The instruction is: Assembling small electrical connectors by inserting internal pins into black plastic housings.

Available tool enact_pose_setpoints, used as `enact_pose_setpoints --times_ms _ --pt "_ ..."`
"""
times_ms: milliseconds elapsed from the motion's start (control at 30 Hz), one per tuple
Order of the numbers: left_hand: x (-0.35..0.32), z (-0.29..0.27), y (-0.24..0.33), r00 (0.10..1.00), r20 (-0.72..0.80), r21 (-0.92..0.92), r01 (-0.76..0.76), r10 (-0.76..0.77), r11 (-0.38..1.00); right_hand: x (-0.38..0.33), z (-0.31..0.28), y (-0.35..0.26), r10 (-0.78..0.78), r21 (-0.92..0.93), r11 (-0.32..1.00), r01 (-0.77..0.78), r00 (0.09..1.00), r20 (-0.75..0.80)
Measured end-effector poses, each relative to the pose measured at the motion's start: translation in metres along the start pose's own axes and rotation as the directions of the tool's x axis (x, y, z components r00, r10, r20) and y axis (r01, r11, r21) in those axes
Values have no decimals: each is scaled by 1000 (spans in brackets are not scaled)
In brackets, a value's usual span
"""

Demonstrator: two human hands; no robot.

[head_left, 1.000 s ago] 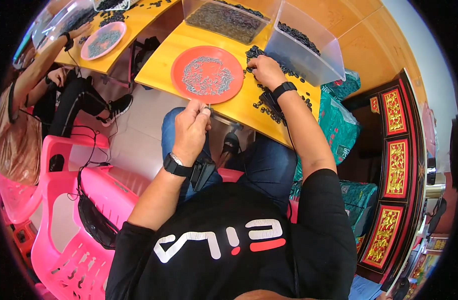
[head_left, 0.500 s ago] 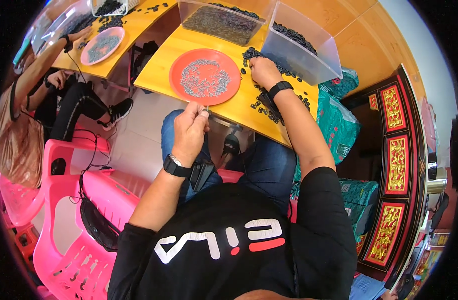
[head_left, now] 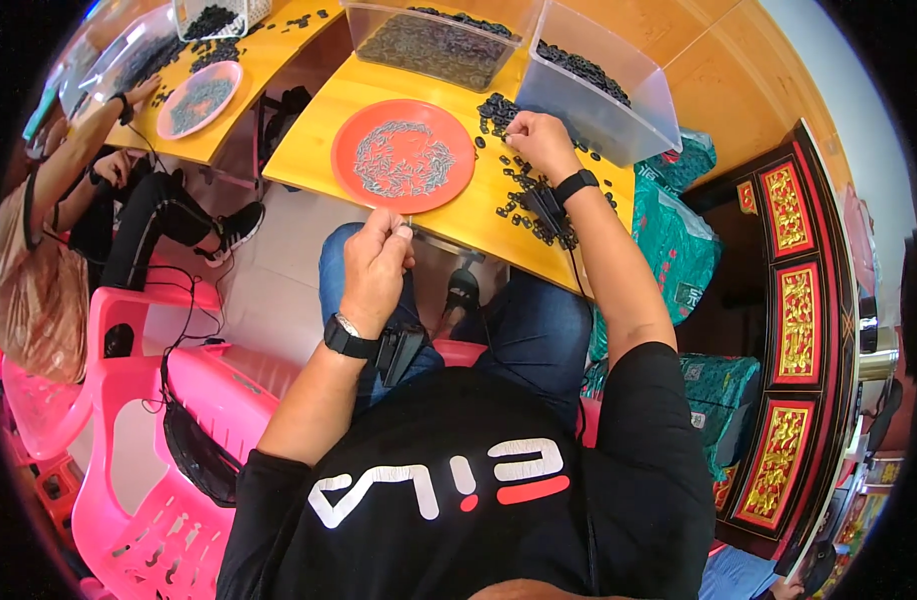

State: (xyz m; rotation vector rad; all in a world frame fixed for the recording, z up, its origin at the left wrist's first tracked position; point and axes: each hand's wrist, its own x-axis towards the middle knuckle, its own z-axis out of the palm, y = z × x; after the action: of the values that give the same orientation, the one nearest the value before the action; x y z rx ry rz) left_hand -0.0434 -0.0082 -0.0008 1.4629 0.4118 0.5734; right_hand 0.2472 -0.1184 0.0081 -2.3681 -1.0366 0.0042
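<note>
My left hand is closed in a pinch just off the near edge of the yellow table. A thin silvery tip shows at its fingertips, like one of the small metal pins scattered on the round red plate beyond it. Over the table's right half, my right hand has thumb and fingers pressed together; what they hold, if anything, is too small to make out. Small black oval parts lie in a loose pile beside those fingers, and more black parts spread nearer to me.
Two clear plastic bins of black parts stand along the table's far side. Green sacks are stacked to the right, near a carved red-and-gold cabinet. At left, another person works at a second yellow table; a pink chair stands nearby.
My right hand has drawn back slightly from the black pile, its fingers now raised and pinched. My left hand keeps its pinch almost in place.
</note>
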Motion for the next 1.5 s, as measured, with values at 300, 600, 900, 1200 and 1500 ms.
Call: enact_pose_setpoints --times_ms 300,600,900,1200,1500 --pt "-1 1 4 1000 14 22 -1 0 1000 0 -4 -7 74 69 995 -73 997 -16" --pt "-2 0 7 1000 18 24 -2 2 1000 1 -6 1 45 -130 990 -53 997 -62" --pt "0 0 2 1000 17 19 0 -1 1000 -2 13 -8 -66 -197 975 104 979 194" --pt "-3 -1 5 1000 24 27 -4 3 1000 -28 -9 -27 7 651 715 -253 935 356" --pt "-2 2 2 999 37 50 10 -12 999 -63 -8 -45 -172 843 96 -529 826 537"
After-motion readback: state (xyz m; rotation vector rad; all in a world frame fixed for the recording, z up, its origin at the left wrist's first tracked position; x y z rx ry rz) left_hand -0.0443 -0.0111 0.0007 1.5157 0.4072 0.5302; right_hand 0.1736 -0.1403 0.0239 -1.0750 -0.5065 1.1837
